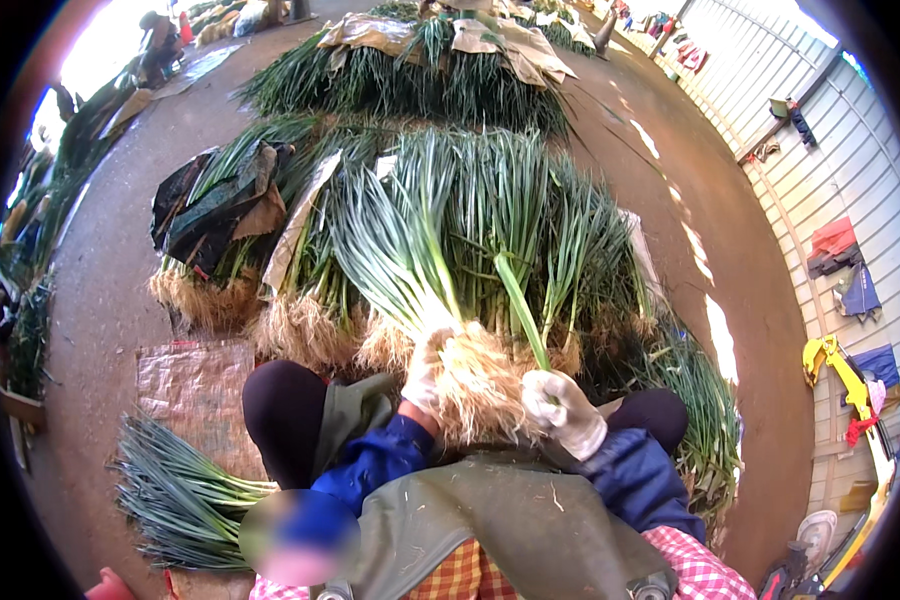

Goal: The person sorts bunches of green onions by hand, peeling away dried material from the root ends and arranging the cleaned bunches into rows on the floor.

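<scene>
My left hand (426,378), in a white glove, is closed around a thick bunch of green onions (422,290) near its white stems. The bunch tilts away from me, with its leaves at the far end and its pale, stringy roots (480,385) toward my lap. To the right of the roots, my gloved right hand (565,412) is closed on the lower end of a single broad green leaf (518,305), which points up and away. Upright green onions (510,190) stand packed just beyond both hands.
More green onions (185,490) lie on the ground at left, beside a worn woven sack (195,385). A dark sheet (220,205) covers a bundle at far left. Another covered heap (420,80) stands farther back. A yellow tool (865,400) leans by the metal wall at right.
</scene>
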Demonstrator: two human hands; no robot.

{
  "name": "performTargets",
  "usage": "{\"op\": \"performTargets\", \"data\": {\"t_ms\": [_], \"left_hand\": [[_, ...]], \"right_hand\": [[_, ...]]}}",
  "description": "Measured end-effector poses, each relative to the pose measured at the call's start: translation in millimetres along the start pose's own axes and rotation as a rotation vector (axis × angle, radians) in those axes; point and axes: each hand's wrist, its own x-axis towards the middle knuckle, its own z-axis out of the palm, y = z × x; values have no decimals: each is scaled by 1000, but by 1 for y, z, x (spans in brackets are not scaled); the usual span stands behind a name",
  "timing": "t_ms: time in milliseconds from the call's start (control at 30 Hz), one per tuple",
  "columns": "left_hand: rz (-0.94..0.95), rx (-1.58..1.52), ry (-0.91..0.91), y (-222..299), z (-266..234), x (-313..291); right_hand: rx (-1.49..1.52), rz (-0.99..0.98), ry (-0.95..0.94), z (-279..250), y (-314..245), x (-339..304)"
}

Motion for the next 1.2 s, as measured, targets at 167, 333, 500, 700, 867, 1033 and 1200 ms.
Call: {"op": "performTargets", "data": {"t_ms": [167,333,500,700,867,1033,1200], "left_hand": [[187,252,-71,2,6,2],[66,408,-139,-12,10,-6],[380,381,171,50,-120,2],[298,528,349,35,-88,-23],[195,344,409,28,-67,-21],[140,326,326,7,-41,-23],[164,361,235,14,-55,-14]], "right_hand": [[-52,-229,-106,-41,-59,-104],[-1541,672,1271,-166,-126,-289],[-1585,180,1352,-116,-131,-194],[-852,-33,83,-25,-30,30],[-514,62,-51,-43,42,76],[50,13,30,-8,23,65],[-36,47,-65,-34,28,85]]}}
